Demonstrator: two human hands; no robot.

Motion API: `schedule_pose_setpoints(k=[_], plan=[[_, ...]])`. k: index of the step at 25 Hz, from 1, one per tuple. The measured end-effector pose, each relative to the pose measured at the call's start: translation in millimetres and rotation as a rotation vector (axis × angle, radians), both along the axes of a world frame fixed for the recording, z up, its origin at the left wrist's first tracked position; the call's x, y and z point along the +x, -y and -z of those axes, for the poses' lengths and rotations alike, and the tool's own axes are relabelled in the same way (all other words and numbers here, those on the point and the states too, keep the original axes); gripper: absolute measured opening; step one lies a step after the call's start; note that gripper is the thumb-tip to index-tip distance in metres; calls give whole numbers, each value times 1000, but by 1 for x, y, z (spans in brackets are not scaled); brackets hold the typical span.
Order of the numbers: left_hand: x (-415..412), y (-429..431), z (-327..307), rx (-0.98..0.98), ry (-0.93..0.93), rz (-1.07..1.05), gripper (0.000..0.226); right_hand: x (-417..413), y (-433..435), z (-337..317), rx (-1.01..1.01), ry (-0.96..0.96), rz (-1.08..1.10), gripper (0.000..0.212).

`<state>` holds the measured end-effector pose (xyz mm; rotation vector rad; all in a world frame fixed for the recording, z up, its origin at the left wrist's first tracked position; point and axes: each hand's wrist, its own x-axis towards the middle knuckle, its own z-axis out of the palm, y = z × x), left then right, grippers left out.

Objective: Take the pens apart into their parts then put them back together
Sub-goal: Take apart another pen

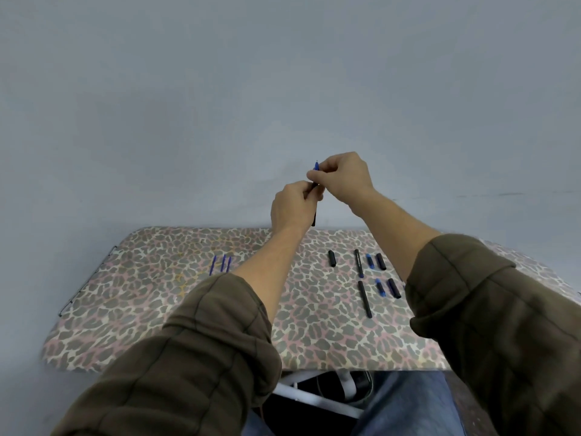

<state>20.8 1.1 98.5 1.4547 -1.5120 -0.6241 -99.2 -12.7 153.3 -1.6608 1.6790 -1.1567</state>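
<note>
Landmark = upper black barrel [358,262], lying on the leopard-print table [151,313].

Held pen [313,219]: raised well above and left of the landmark barrel, clear of the table, roughly upright. Left hand [290,206] is wrapped round its black body, fingers curled tight. Right hand [342,177] pinches the blue tip section [316,167] at the top between thumb and fingertips, a narrow grip. The two hands are touching or nearly so.

Loose parts:
- second black barrel [366,298], just nearer the person than the landmark barrel, almost in line with it
- blue tip piece [370,260] just right of the landmark, then a black cap [381,261] right of that
- another blue tip piece [380,287] and black cap [393,287], right of and nearer than the landmark
- third black cap [331,258], just left of the landmark
- three blue refills [222,263], well apart to the left, side by side

Progress, as a judgement: two pens look fully stripped, with barrel, tip, cap and refill all separate. The third has its cap off, and the tip section is being worked at the barrel. I cannot tell whether it is being unscrewed or screwed on. Three refills lie out, so the held one may be empty, though I am not sure.

Left to do: finish this pen, then rebuild all three by putting refill in, tip on, cap on.
</note>
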Motion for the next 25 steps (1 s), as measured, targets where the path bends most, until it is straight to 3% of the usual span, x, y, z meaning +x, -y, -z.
schedule_pose_setpoints(k=[10, 21, 25], plan=[[3, -5, -26, -47, 41, 63, 26, -3, -5, -24, 5, 144, -29, 18], [7, 9, -24, -36, -67, 166, 23, -17, 3, -26, -13, 99, -222, 19], [8, 10, -27, -20, -115, 187, 21, -16, 6, -27, 8, 167, -251, 17]])
